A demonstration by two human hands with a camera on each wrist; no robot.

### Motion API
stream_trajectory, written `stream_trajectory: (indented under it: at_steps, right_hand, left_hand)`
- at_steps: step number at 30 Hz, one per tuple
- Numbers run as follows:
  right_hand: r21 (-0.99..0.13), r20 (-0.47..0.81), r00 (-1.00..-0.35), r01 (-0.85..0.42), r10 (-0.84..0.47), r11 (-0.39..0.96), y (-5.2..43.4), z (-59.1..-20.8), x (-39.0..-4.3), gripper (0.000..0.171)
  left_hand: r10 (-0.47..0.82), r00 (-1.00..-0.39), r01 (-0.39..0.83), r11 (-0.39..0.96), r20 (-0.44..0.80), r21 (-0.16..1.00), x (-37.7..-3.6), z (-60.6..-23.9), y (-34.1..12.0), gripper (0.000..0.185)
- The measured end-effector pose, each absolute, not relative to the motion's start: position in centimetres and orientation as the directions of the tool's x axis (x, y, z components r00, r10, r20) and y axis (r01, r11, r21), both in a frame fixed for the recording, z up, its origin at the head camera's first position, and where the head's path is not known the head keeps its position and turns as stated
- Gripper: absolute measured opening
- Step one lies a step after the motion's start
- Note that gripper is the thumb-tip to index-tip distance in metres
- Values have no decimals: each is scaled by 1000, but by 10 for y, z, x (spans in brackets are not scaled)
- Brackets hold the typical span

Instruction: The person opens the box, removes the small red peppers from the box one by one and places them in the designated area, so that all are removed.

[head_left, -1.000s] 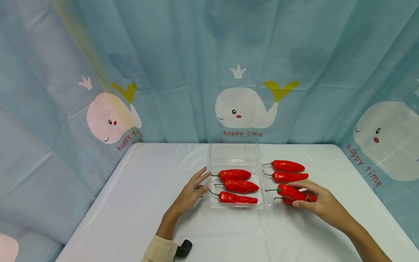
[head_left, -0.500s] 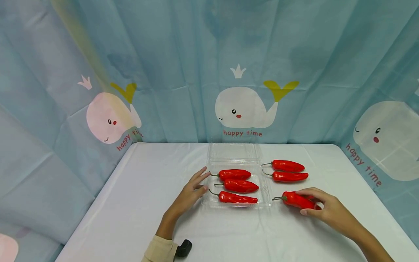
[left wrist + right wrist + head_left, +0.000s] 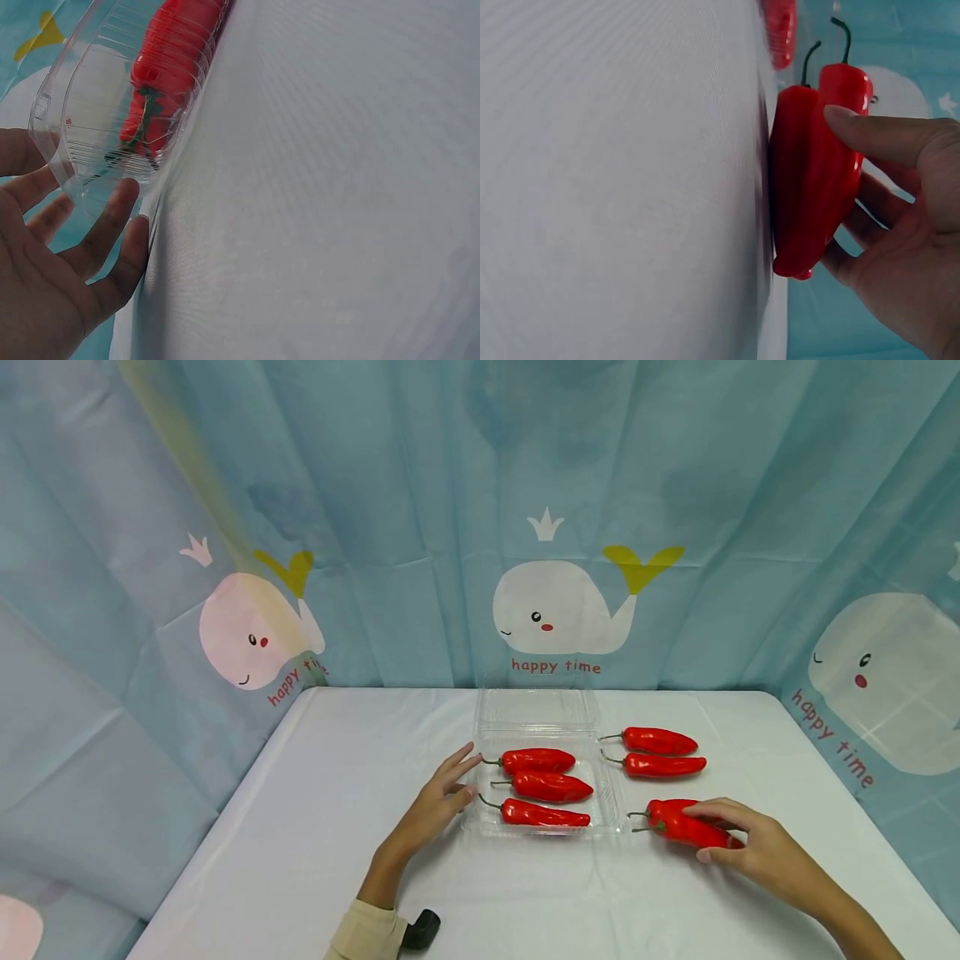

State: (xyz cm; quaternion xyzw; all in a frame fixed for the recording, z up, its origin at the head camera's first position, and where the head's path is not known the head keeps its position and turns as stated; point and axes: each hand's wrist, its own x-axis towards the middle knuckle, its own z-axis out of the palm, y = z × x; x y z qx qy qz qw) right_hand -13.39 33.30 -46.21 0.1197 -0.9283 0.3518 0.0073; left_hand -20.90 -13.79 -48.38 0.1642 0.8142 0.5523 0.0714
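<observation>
Left hand [image 3: 438, 796] flat and low, fingers straight and slightly spread, forearm reaching forward from a beige cuff, right hand [image 3: 750, 843] extended from the right, bare forearm angled inward, fingers and thumb curled in a closed grip

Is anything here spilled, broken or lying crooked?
Nothing stands out. Three peppers lie in a neat row in the open clear box, and two more lie side by side on the table. The right hand grips a pair; the left hand touches the box's edge.
</observation>
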Motion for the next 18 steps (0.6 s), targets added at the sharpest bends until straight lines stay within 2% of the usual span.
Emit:
stream_trajectory:
  at_steps: [12, 18]
  right_hand:
    - [-600, 125, -959, -277, -254, 750, 338, -469, -135, 49]
    - [-580, 46, -971, -217, -234, 785, 336, -471, -139, 51]
  left_hand:
    - [334, -941, 173, 338, 54, 925, -209, -483, -138, 53]
    - [341, -939, 174, 336, 52, 926, -209, -483, -138, 53]
